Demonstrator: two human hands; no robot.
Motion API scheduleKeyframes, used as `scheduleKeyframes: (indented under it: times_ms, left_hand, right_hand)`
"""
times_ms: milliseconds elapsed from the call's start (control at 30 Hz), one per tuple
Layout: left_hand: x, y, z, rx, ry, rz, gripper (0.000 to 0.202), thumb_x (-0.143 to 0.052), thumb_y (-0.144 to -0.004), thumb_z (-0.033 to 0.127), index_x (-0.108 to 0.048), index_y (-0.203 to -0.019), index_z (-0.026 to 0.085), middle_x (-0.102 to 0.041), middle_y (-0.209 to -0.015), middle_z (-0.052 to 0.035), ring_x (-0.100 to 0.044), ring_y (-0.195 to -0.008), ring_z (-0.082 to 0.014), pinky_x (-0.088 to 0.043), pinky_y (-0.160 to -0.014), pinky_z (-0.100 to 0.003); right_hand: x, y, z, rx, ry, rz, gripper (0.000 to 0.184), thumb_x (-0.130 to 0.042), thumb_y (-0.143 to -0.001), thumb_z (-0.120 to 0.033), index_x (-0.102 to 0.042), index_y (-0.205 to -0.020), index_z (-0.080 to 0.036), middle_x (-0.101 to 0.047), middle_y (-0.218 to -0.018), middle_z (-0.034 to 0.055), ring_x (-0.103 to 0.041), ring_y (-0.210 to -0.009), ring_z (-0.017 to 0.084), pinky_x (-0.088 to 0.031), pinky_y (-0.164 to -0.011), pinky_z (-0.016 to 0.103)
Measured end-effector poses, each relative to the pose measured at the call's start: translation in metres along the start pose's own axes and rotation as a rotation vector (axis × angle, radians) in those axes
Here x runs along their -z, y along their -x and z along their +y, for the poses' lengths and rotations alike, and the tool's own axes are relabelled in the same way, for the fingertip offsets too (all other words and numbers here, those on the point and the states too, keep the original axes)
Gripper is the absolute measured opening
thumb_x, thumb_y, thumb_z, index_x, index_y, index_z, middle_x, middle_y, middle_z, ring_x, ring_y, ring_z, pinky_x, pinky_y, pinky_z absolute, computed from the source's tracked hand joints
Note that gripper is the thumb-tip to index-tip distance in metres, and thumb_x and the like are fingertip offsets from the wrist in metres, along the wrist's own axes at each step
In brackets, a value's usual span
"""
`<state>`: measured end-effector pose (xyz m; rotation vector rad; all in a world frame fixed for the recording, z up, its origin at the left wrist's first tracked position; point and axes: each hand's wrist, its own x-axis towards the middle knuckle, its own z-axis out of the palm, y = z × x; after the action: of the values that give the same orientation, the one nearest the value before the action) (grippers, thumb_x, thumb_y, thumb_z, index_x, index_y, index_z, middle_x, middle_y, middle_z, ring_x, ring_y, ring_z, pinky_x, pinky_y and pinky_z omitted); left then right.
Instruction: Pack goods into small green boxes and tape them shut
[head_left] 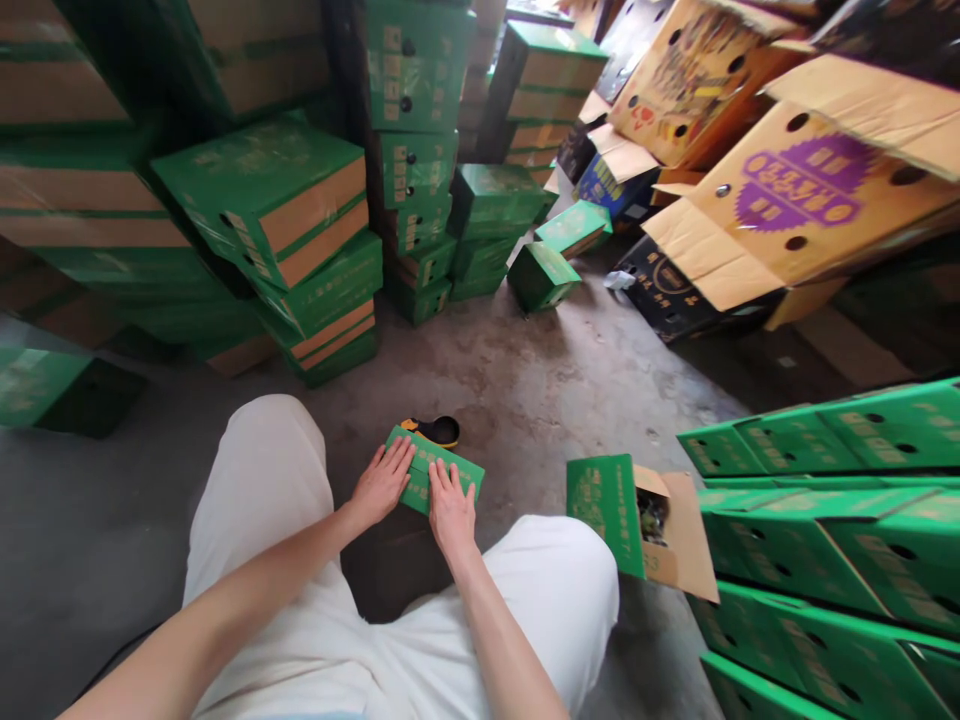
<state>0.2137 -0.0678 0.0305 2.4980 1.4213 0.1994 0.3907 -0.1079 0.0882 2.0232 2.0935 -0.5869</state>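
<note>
A small green cardboard box (420, 492) with pale printing is between the 2 spread knees of a person in off-white trousers (259, 490); from here I can't tell what it rests on. The left hand (384, 482) lies across the left part of its top, fingers stretched out, and the right hand (452, 505) lies likewise on the right part. Neither is clenched or wrapped around it.

Just past the box's far edge is a black-and-yellow hand tool (442, 431) with a rounded black end. To the right of the box, beyond the knee, sits an open green-and-brown cardboard carton (604, 510), something dark inside it, too small to make out. Farther right of the box are stacked rows of printed green cartons (814, 545).

Beyond the box to the left rise stacks of green cartons with brown bands (300, 210). Straight beyond it, 2 loose green cartons (546, 278) lie on the grey concrete floor (540, 385); beyond and right leans a large tan cardboard carton (802, 225) printed in purple.
</note>
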Motion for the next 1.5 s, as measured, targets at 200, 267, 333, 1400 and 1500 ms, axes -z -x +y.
scheduleKeyframes:
  times_ms: [200, 267, 333, 1400, 1500]
  left_hand:
    - [-0.007, 0.002, 0.004, -0.012, -0.025, 0.019, 0.072, -0.043, -0.104, 0.032, -0.016, -0.167, 0.01, -0.018, -0.172, -0.0185, -0.014, -0.16, -0.0324, -0.026, -0.126, -0.053]
    - [-0.007, 0.001, 0.006, -0.006, -0.019, 0.007, 0.069, -0.045, -0.104, 0.034, -0.022, -0.166, 0.014, -0.014, -0.172, -0.0179, -0.012, -0.16, -0.0341, -0.025, -0.126, -0.055]
    - [-0.007, -0.001, 0.007, 0.003, -0.004, -0.014, 0.064, -0.048, -0.104, 0.038, -0.031, -0.165, 0.023, -0.01, -0.174, -0.0146, -0.01, -0.16, -0.0352, -0.024, -0.126, -0.056]
    - [-0.02, -0.021, 0.001, -0.047, -0.106, -0.094, 0.071, -0.041, -0.105, 0.05, -0.021, -0.167, 0.024, -0.013, -0.174, -0.0068, -0.015, -0.161, -0.0295, -0.026, -0.126, -0.053]
    - [-0.02, -0.019, 0.001, -0.043, -0.086, -0.091, 0.07, -0.042, -0.105, 0.049, -0.021, -0.167, 0.025, -0.015, -0.174, -0.0065, -0.016, -0.16, -0.0293, -0.025, -0.126, -0.053]
  right_hand:
    - [-0.015, -0.005, 0.003, -0.033, -0.025, 0.026, 0.064, -0.028, -0.106, -0.024, -0.016, -0.168, -0.022, -0.012, -0.173, 0.0059, -0.01, -0.161, 0.028, -0.014, -0.124, 0.067]
    - [-0.023, -0.009, 0.007, -0.02, -0.038, 0.02, 0.064, -0.027, -0.107, -0.029, -0.012, -0.168, -0.021, -0.007, -0.173, 0.0053, -0.005, -0.161, 0.027, -0.012, -0.125, 0.065]
    - [-0.03, -0.013, 0.011, -0.003, -0.042, 0.019, 0.065, -0.027, -0.108, -0.033, -0.008, -0.169, -0.022, -0.005, -0.173, 0.0051, -0.002, -0.161, 0.027, -0.01, -0.126, 0.064]
    - [-0.002, -0.215, 0.04, -0.093, -0.13, -0.26, 0.047, -0.076, -0.087, -0.028, -0.07, -0.127, -0.006, -0.075, -0.116, 0.024, -0.071, -0.114, 0.032, -0.049, -0.097, 0.036]
    - [0.032, -0.204, 0.051, -0.125, -0.128, -0.197, 0.048, -0.066, -0.094, -0.048, -0.073, -0.12, -0.007, -0.074, -0.118, 0.0256, -0.071, -0.111, 0.032, -0.05, -0.089, 0.033]
